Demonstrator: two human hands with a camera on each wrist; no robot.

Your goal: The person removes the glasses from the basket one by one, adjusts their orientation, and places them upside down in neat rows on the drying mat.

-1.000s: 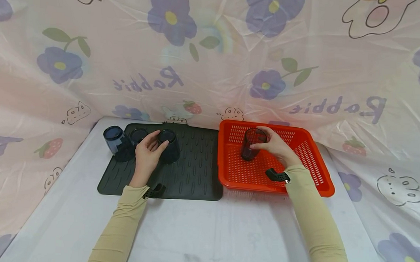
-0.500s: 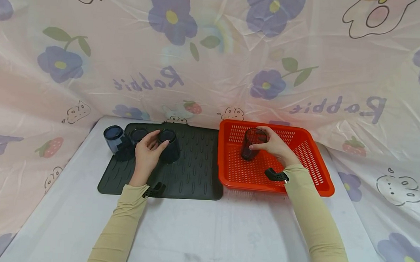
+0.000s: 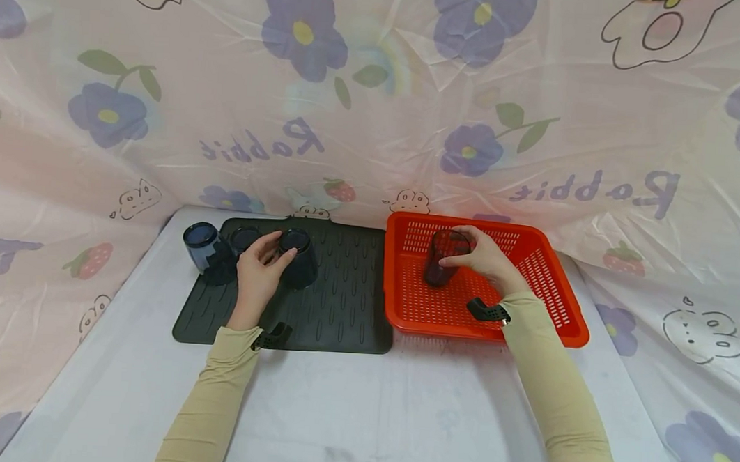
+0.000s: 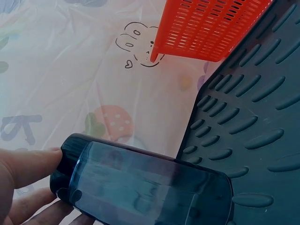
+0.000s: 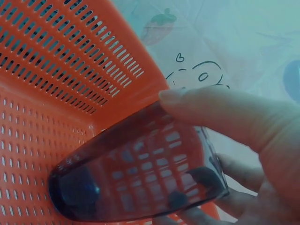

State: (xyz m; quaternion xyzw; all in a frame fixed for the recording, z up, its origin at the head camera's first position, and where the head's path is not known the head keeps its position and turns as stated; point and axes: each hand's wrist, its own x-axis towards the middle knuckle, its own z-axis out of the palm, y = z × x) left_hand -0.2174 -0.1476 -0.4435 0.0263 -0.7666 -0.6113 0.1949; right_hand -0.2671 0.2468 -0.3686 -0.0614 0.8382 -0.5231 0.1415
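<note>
My left hand (image 3: pixel 259 275) grips the thick base of a dark blue glass (image 3: pixel 299 261), which stands upside down on a black drying mat (image 3: pixel 348 293). The left wrist view shows thumb and fingers around that base, with the glass (image 4: pixel 145 187) reaching down to the mat. Inside a red basket (image 3: pixel 446 328), my right hand (image 3: pixel 488 258) holds another dark glass (image 3: pixel 438 268) near its rim, mouth up. In the right wrist view the thick bottom of this glass (image 5: pixel 126 173) is close to the basket floor; whether it touches is unclear.
Two more dark blue glasses stand upside down at the mat's left: an outer glass (image 3: pixel 208 250) and an inner glass (image 3: pixel 244 240), partly behind my left hand. A white-covered table (image 3: pixel 360 412) lies beneath everything. A printed curtain (image 3: pixel 375 133) hangs behind and at both sides.
The glass in my right hand has shifted very slightly downward in the head view, with the hand following. My left hand and its glass stay put.
</note>
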